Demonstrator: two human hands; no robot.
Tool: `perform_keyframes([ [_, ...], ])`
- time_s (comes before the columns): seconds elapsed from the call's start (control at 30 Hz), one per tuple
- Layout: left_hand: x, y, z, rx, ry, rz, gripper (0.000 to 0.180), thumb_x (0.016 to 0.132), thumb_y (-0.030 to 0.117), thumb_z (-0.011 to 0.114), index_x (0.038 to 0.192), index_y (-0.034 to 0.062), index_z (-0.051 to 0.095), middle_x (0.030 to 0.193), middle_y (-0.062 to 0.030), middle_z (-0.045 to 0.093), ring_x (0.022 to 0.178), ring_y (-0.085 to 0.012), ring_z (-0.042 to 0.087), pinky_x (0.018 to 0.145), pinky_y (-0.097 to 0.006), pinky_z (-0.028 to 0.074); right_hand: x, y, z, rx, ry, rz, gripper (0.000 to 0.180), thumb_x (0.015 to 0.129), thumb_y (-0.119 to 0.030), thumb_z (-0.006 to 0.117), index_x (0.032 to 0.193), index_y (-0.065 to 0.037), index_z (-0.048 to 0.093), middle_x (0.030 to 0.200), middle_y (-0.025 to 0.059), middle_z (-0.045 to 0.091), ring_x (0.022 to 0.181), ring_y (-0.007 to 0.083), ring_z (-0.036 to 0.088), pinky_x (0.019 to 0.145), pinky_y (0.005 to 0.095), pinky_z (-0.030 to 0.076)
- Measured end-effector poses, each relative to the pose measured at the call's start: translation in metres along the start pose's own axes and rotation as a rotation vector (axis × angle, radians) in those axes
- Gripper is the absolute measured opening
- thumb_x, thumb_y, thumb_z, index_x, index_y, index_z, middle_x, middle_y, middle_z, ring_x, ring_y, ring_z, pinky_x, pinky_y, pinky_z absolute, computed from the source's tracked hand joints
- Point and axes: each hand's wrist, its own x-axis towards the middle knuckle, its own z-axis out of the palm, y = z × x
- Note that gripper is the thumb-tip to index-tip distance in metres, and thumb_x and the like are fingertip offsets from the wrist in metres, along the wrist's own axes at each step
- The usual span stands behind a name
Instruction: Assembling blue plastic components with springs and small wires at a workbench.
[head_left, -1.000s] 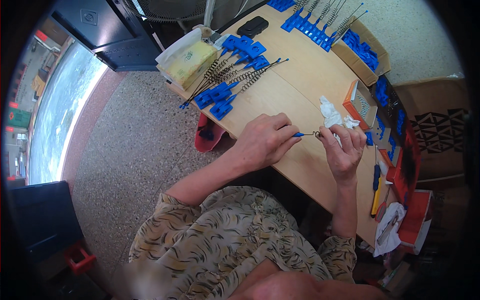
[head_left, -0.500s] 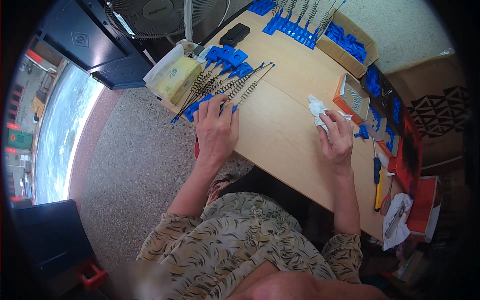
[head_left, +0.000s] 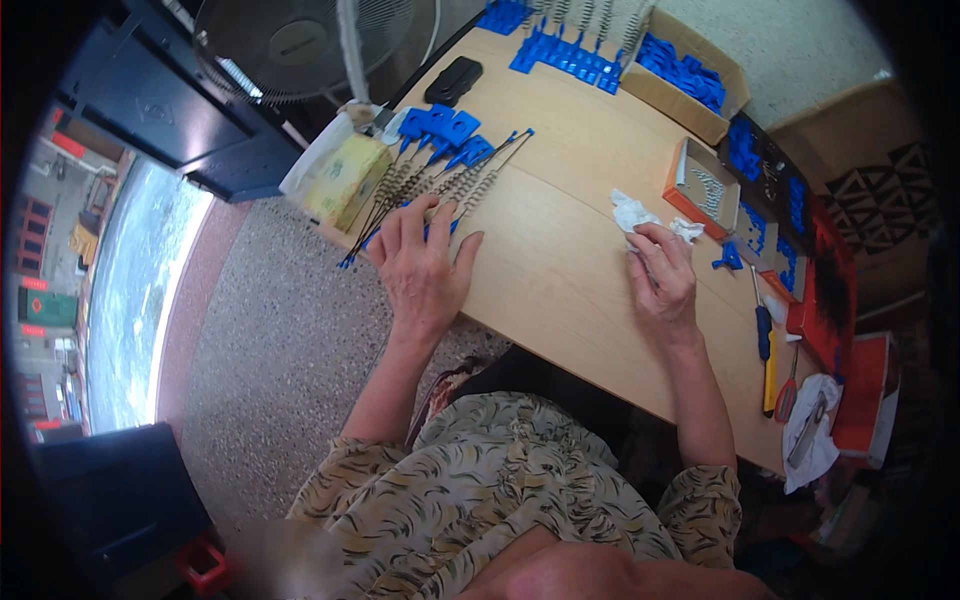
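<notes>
Now the left hand (head_left: 422, 262) lies flat, fingers spread wide, on the springs (head_left: 440, 190) on the table (head_left: 560, 270); the right hand (head_left: 662, 275) curls around a white cloth (head_left: 632, 212).

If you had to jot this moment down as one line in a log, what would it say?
left hand: flat on blue-handled wire brushes | right hand: on crumpled white cloth | surface: wooden table | nearby: orange tray

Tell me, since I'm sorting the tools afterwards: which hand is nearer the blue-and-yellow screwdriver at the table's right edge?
Right. The right hand rests on the table beside a crumpled white cloth, not far from the screwdriver. The left hand lies much farther off, on the wire brushes with blue handles.
</notes>
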Motion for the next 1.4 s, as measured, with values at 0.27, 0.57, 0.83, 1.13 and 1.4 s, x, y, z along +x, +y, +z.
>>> perform_keyframes([
  [0.27, 0.059, 0.017, -0.006, -0.199, -0.078, 0.307, 0.035, 0.081, 0.019, 0.08, 0.113, 0.0065, 0.071, 0.117, -0.0084, 0.067, 0.109, -0.0276, 0.063, 0.095, -0.042, 0.046, -0.003, 0.005, 0.005, 0.059, 0.041, 0.067, 0.026, 0.076, 0.006, 0.072, 0.101, 0.0, 0.069, 0.105, 0.012, 0.066, 0.097, 0.0298, 0.064, 0.083, 0.0398, 0.047],
  [0.57, 0.239, 0.041, 0.129, -0.386, -0.322, 0.154, 0.023, 0.09, 0.017, 0.065, 0.105, 0.0043, 0.076, 0.095, -0.0181, 0.075, 0.089, -0.03, 0.074, 0.082, -0.036, 0.056, -0.004, 0.01, 0.006, 0.121, 0.089, 0.118, 0.021, 0.078, 0.005, 0.071, 0.099, 0.001, 0.068, 0.101, 0.0112, 0.066, 0.094, 0.0299, 0.063, 0.083, 0.0406, 0.047],
  [0.83, 0.294, -0.023, 0.173, 0.013, -0.479, -0.113, 0.029, 0.083, 0.017, 0.067, 0.108, 0.0063, 0.078, 0.1, -0.0194, 0.075, 0.096, -0.0295, 0.073, 0.09, -0.037, 0.055, -0.007, 0.018, 0.006, 0.189, 0.092, 0.154, 0.017, 0.08, 0.003, 0.07, 0.098, 0.001, 0.068, 0.1, 0.0114, 0.066, 0.093, 0.031, 0.062, 0.084, 0.0409, 0.048],
  [1.13, 0.286, -0.019, 0.191, -0.38, -0.508, -0.223, 0.044, 0.087, 0.027, 0.077, 0.123, 0.0032, 0.071, 0.107, -0.0056, 0.075, 0.092, -0.0115, 0.068, 0.085, -0.027, 0.052, -0.007, 0.016, 0.004, 0.177, 0.078, 0.131, 0.017, 0.08, 0.003, 0.07, 0.096, 0.001, 0.067, 0.1, 0.0116, 0.066, 0.092, 0.0301, 0.063, 0.085, 0.0408, 0.048],
  [1.4, 0.239, 0.047, 0.121, -1.292, -0.869, -0.38, 0.024, 0.099, 0.025, 0.067, 0.107, 0.0033, 0.072, 0.083, 0.0012, 0.067, 0.076, -0.0068, 0.064, 0.074, -0.023, 0.055, -0.008, 0.023, 0.005, 0.428, 0.244, 0.358, 0.013, 0.091, -0.002, 0.066, 0.103, 0.003, 0.068, 0.091, 0.0107, 0.068, 0.078, 0.023, 0.065, 0.07, 0.0327, 0.051],
])
